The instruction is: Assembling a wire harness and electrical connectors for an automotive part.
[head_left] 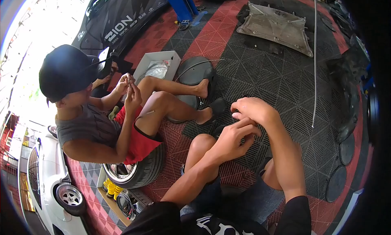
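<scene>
Over my lap, my left hand [236, 142] is loosely curled, with its thumb apart from the fingers. Nothing shows in it. Right above, my right hand [253, 109] bends down at the wrist, its fingers reaching left across the far side of the left hand. The two hands overlap and seem to touch; some right fingertips are partly hidden, and I see no object between them. Across to the left, a person [91, 133] in a dark cap sits on a wheel with a tyre [152, 165], pinching something too small to make out.
Near the person's feet stands an open white box [174, 63] with plastic-wrapped contents. Yellow springs [112, 189] and cables fill a carton at lower left. A metal panel [277, 28] lies on the tiled floor; a thin rod [315, 72] appears at right. Cars stand at left.
</scene>
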A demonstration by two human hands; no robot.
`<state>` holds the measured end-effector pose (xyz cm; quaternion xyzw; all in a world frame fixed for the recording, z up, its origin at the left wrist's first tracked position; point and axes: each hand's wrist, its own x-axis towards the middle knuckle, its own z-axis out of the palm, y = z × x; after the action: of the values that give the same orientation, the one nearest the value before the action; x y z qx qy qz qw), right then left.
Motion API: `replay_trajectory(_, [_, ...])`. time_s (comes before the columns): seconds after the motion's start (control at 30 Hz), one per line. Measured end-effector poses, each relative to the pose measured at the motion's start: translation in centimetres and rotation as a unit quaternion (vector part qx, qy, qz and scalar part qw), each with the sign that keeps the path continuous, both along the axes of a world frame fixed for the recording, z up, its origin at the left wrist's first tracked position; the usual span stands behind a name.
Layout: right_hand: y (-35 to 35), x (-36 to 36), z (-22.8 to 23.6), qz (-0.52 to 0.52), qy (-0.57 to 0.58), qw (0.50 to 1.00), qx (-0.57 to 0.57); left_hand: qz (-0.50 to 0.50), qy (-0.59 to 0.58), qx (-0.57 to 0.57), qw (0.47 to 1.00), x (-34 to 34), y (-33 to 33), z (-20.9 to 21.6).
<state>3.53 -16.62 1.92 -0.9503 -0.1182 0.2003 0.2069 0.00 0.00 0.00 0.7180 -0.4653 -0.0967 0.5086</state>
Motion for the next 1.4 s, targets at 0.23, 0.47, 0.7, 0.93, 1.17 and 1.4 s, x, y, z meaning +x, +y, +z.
replay_trajectory(0.23, [-0.5,-0.4,-1.1,-0.004,-0.026,1.0,0.001,-0.002,-0.004,-0.006,1.0,-0.4,-0.4,-0.1])
replay_trajectory(0.47, [0.1,-0.2,-0.1,-0.003,0.02,1.0,-0.015,-0.001,-0.008,-0.003,1.0,-0.4,-0.1,-0.2])
replay_trajectory(0.7, [-0.1,-0.1,-1.0,-0.001,-0.017,1.0,-0.008,0.002,-0.011,0.018,1.0,-0.2,0.0,0.0])
replay_trajectory(0.93, [0.2,0.2,0.0,-0.017,0.049,0.998,-0.017,-0.005,-0.016,0.008,1.0,0.1,-0.1,0.0])
replay_trajectory(1.17, [0.2,0.4,0.2,-0.006,0.032,0.999,-0.009,-0.009,-0.03,0.021,0.999,0.4,0.0,0.2])
replay_trajectory(1.4, [0.3,0.5,0.0,-0.013,0.013,1.0,-0.013,-0.013,-0.027,0.019,0.999,0.6,0.0,0.1])
